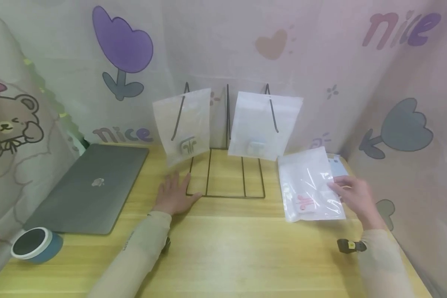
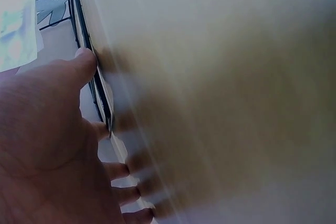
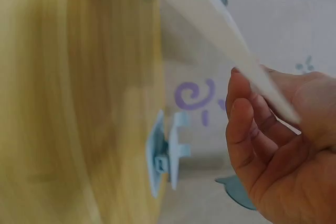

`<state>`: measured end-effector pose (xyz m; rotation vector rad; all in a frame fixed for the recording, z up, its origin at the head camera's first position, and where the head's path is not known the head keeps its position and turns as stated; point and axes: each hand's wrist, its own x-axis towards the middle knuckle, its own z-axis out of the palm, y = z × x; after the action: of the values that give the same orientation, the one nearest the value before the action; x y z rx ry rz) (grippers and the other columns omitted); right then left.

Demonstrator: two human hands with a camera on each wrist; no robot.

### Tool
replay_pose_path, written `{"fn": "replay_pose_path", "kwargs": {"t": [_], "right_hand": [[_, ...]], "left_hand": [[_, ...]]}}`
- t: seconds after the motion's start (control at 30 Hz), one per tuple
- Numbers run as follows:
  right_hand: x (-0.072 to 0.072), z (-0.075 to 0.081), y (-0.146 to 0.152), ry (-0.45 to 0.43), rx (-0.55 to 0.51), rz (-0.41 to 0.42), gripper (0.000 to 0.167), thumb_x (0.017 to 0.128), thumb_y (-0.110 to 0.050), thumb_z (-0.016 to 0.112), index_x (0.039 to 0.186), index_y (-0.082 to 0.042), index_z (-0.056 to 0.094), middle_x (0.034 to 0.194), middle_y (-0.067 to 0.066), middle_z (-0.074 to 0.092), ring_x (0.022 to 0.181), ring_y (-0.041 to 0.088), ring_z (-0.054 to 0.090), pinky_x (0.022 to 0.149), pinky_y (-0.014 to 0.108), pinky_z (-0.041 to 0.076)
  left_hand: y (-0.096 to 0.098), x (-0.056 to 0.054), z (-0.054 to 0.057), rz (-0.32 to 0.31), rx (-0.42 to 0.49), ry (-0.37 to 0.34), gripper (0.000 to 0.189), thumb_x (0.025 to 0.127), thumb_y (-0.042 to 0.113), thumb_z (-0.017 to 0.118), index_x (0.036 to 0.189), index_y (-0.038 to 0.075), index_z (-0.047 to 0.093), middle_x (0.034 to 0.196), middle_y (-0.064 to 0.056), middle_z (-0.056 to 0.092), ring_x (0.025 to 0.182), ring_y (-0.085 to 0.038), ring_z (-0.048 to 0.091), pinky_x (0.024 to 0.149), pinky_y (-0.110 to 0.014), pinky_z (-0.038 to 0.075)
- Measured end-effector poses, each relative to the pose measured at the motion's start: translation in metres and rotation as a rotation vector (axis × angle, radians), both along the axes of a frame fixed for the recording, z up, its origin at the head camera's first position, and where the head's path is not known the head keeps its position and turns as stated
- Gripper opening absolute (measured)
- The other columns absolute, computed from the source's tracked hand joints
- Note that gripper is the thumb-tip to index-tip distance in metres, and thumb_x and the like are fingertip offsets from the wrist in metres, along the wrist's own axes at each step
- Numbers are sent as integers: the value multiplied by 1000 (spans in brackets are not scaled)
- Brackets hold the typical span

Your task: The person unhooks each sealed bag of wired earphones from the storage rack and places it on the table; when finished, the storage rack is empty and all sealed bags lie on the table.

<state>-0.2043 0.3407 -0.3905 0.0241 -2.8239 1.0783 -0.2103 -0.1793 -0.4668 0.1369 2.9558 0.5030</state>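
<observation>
A white translucent pouch (image 1: 313,176) with a pink earphone-shaped mark near its bottom is pinched at its right side by my right hand (image 1: 354,196). The right wrist view shows the pouch (image 3: 226,30) edge-on, between thumb and fingers. My left hand (image 1: 173,196) lies spread on the table, its thumb touching the front left corner of a dark wire rack (image 1: 227,197). Two similar pouches hang on the rack's hooks: the left pouch (image 1: 184,120) with a dark earphone mark, the right pouch (image 1: 264,120) with a pale item low inside.
A closed grey laptop (image 1: 97,190) lies on the left of the wooden table (image 1: 227,256). In front of it stands a blue round container (image 1: 46,248) with a dark top. Behind the held pouch is a light-blue plastic piece (image 1: 338,166). Printed cloth (image 1: 219,41) hangs around the table.
</observation>
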Motion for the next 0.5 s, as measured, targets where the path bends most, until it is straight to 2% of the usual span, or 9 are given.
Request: {"fn": "replay_pose_path", "kwargs": {"t": [0.1,0.3,0.4,0.5], "right_hand": [[-7,-3,-7,4,-5,6,41,96,-34,67,111,4,69,104,24,69,77,21,67,58,27,53],[-18,-11,-16,53,72,7,36,95,-26,68,107,9,69,103,27,69,89,39,67,65,28,50],[-22,-15,-19,10,78,-9,36,94,-23,69,108,10,69,103,29,68,89,40,65,65,32,50],[-25,-20,-22,-69,70,-42,37,94,-23,69,109,11,69,104,29,68,89,35,61,64,32,48]], "left_hand": [[1,1,2,2,2,3,90,94,69,43,159,14,16,159,-30,2,143,-52,-2,112,-67,3],[3,2,5,1,-4,-5,89,95,68,43,159,13,17,159,-30,2,143,-52,-1,112,-66,3],[5,4,8,3,-6,-14,87,96,66,43,159,13,16,159,-30,2,143,-52,-1,112,-66,3],[6,6,12,2,-7,-18,86,97,63,45,159,11,16,159,-30,3,143,-53,0,112,-67,4]]}}
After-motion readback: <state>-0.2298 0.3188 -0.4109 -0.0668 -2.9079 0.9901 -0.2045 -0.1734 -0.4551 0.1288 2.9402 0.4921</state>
